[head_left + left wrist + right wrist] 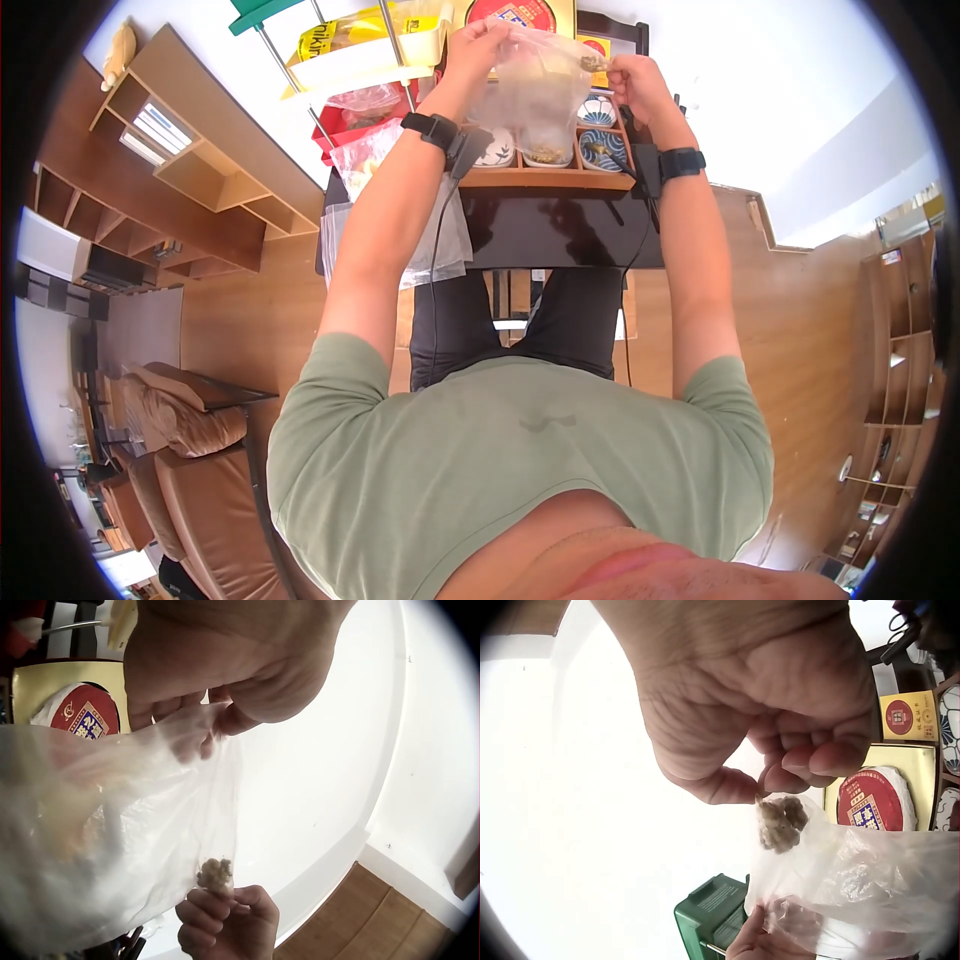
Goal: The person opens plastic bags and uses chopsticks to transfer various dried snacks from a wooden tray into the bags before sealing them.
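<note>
My left hand (pixel 476 52) pinches the upper edge of the thin bag (pixel 545 92) between thumb and fingers, while my right hand (pixel 645 88) pinches a knobbly pale clump (pixel 781 826) at the bag's other side; I cannot tell whether the clump is inside the plastic. Held between my two grips, the bag hangs by its top, which seems to keep it spread and its weight low. Just below my grips is the wooden tray (pixel 540 178), its patterned bowls (pixel 603 150) sitting in separate compartments, probably so their contents don't mix. Beyond my grips lies a red disc (pixel 871 801) in a gold box. The table (pixel 500 222) is dark and glossy, with clear bags (pixel 445 240) nearer me, to the left. Around it are wood floor (pixel 790 330), shelves (pixel 215 165) and a brown sofa (pixel 215 500).
</note>
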Motion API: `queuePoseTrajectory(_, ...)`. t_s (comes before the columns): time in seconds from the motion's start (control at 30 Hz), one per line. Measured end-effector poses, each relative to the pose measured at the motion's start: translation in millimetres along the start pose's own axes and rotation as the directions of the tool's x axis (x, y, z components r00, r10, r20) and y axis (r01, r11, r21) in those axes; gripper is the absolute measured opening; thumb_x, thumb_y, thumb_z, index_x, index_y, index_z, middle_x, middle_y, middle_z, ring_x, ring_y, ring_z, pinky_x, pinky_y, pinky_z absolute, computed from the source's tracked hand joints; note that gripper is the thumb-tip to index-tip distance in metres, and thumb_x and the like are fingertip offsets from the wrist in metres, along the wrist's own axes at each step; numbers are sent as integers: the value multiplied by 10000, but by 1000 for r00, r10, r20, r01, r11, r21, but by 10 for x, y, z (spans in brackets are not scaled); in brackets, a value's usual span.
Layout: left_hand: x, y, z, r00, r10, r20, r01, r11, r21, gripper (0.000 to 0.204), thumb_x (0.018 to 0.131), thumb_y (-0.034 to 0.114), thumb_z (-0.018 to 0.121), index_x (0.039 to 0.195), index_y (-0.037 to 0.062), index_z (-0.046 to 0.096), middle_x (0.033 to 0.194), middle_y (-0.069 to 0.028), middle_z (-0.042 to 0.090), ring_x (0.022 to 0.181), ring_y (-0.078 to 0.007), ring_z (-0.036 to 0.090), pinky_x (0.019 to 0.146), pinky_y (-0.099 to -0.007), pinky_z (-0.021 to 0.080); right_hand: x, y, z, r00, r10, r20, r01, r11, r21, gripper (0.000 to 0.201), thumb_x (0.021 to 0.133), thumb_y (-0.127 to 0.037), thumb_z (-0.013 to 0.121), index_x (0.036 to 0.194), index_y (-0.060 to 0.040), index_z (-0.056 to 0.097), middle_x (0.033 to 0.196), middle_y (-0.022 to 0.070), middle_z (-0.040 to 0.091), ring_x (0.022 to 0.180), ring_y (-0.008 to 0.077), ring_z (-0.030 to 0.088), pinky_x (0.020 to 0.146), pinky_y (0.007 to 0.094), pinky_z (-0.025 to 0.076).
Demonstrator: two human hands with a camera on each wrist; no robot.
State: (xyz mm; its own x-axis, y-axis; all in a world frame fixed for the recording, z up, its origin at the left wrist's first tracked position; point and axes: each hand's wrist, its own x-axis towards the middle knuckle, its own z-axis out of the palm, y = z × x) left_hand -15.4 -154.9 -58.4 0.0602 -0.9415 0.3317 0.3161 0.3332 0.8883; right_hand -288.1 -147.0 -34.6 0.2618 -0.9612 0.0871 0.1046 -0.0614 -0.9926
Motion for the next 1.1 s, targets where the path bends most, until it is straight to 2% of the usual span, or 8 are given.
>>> queuePoseTrajectory(0.5, -51, 56, 147, 999, -42, -21, 42, 999, -22, 184, 1009, 144, 598, 1073, -16, 663, 1009, -77, 711, 887, -175, 698, 838, -337, 609, 94, 17, -214, 979, 97, 177, -143, 952, 269, 204, 900, -203, 603, 757, -136, 473, 666, -34, 462, 568, 76, 433, 441, 202, 346)
queuePoseTrajectory(0.53, -50, 36, 140, 1000, -16, -16, 16, 999, -33, 184, 1006, 156, 596, 1068, -3, 665, 989, -70, 715, 850, -162, 702, 784, -317, 606, 107, 39, -225, 978, 114, 175, -163, 942, 295, 186, 905, -177, 595, 1042, -82, 511, 687, -48, 443, 577, 67, 411, 453, 201, 327)
queuePoseTrajectory(0.57, -56, 35, 140, 1000, 9, -12, -9, 999, -45, 185, 1003, 168, 594, 1064, 10, 668, 969, -64, 719, 813, -149, 706, 729, -298, 602, 100, 41, -223, 976, 132, 175, -183, 929, 320, 434, 911, -151, 587, 1326, -28, 549, 708, -62, 424, 586, 57, 389, 464, 199, 308)
queuePoseTrajectory(0.6, -55, 41, 135, 1000, 7, -10, -8, 999, -45, 185, 1003, 168, 594, 1064, 10, 668, 969, -64, 719, 813, -149, 706, 729, -298, 602, 91, 36, -226, 976, 133, 173, -183, 929, 321, 434, 911, -151, 587, 1326, -28, 549, 708, -62, 424, 586, 57, 389, 464, 199, 308)
queuePoseTrajectory(0.63, -49, 54, 126, 1000, -7, -12, 7, 999, -50, 186, 1004, 173, 596, 1060, 10, 667, 965, -61, 719, 800, -148, 704, 728, -300, 606, 88, 22, -230, 975, 118, 189, -172, 938, 302, 182, 912, -179, 590, 1043, -82, 512, 684, -48, 443, 574, 59, 409, 451, 200, 329)
queuePoseTrajectory(0.67, -52, 84, 129, 1000, -21, -15, 20, 998, -55, 188, 1005, 178, 598, 1057, 10, 666, 960, -59, 719, 787, -147, 702, 726, -303, 609, 85, 0, -226, 973, 103, 206, -160, 946, 282, 207, 913, -208, 594, 760, -135, 475, 660, -34, 463, 562, 62, 429, 438, 201, 350)
queuePoseTrajectory(0.9, -43, 6, 139, 1000, -7, -11, 6, 998, -59, 217, 1025, 199, 580, 1054, -1, 659, 944, -76, 721, 787, -172, 725, 717, -311, 616, 124, -13, -278, 955, 119, 270, -188, 950, 249, 177, 917, -208, 586, 786, -126, 500, 690, -26, 518, 593, 68, 476, 451, 204, 364)
queuePoseTrajectory(1.1, -119, -78, 178, 1000, 13, 23, -11, 994, -110, 243, 1045, 209, 541, 1051, -18, 627, 968, -123, 708, 886, -262, 739, 770, -386, 620, -18, 101, -87, 999, -34, -3, 35, 992, 118, 145, 968, -200, 592, 943, -58, 605, 837, 44, 660, 735, 123, 613, 584, 270, 497)
